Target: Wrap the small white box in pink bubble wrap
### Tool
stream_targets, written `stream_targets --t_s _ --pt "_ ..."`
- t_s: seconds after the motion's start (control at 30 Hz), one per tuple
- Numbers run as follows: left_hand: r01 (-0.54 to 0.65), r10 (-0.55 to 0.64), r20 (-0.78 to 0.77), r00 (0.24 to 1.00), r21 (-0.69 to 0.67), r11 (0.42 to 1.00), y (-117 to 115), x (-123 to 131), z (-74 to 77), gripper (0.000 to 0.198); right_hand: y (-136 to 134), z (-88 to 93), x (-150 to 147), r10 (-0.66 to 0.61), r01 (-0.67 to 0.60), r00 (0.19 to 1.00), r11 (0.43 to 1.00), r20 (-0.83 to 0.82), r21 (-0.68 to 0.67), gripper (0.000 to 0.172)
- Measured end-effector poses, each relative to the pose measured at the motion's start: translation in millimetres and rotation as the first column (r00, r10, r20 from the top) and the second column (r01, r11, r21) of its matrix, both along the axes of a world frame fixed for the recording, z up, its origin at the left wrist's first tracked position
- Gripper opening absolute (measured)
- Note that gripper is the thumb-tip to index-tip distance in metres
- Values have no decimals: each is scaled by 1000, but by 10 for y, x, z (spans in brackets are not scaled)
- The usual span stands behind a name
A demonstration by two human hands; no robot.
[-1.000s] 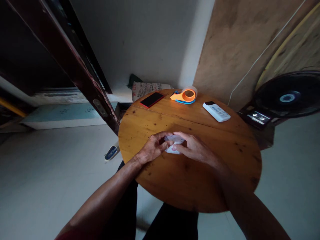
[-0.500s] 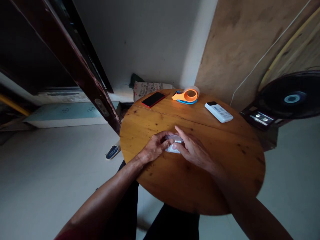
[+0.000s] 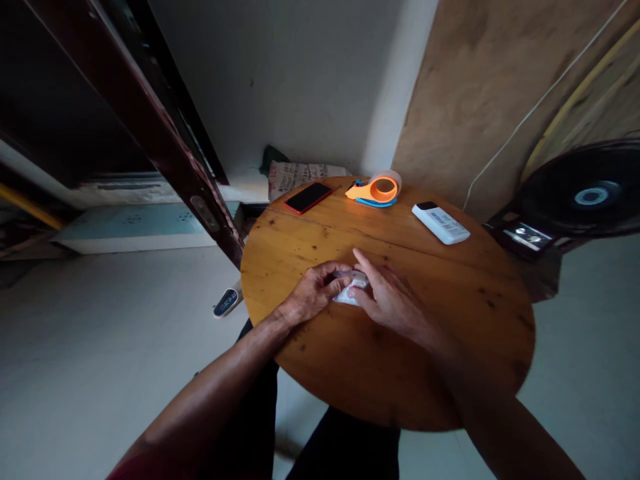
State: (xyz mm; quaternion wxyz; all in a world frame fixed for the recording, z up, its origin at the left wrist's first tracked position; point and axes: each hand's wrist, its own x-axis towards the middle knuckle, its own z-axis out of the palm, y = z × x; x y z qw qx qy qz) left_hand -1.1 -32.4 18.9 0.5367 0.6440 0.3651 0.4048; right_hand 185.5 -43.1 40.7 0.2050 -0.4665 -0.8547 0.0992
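Over the middle of the round wooden table I have a small white packet between my hands. It looks whitish and partly see-through, but its exact kind is not clear. My left hand grips its left side, thumb on top and fingers curled behind. At its right side, my right hand presses the packet with the thumb, while the index finger points up and away. The fingers hide much of the packet.
Along the table's far side lie a black phone with a red edge, an orange tape dispenser and a white power bank. A round black fan stands to the right. A dark door frame rises at the left.
The upper flap of the packet sits a little lower and flatter between my fingers. Both hands stay in nearly the same place; the whole view has shifted very slightly.
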Motion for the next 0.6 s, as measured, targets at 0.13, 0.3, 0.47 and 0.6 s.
stream_targets --t_s 0.13,0.3,0.47,0.6 --pt "-25 25 -3 1000 -9 1000 -9 -1 4 38 31 47 73 -27 22 990 999 -138 -40 58" --pt "-35 35 -21 999 -3 999 0 -9 -7 35 33 129 76 -62 56 984 998 -168 -37 25" --pt "-13 13 9 1000 -29 1000 3 3 -11 37 53 110 59 23 -9 968 998 -249 56 23" --pt "-28 28 12 1000 -26 999 9 12 -34 36 59 66 34 43 -20 974 994 -222 105 27"
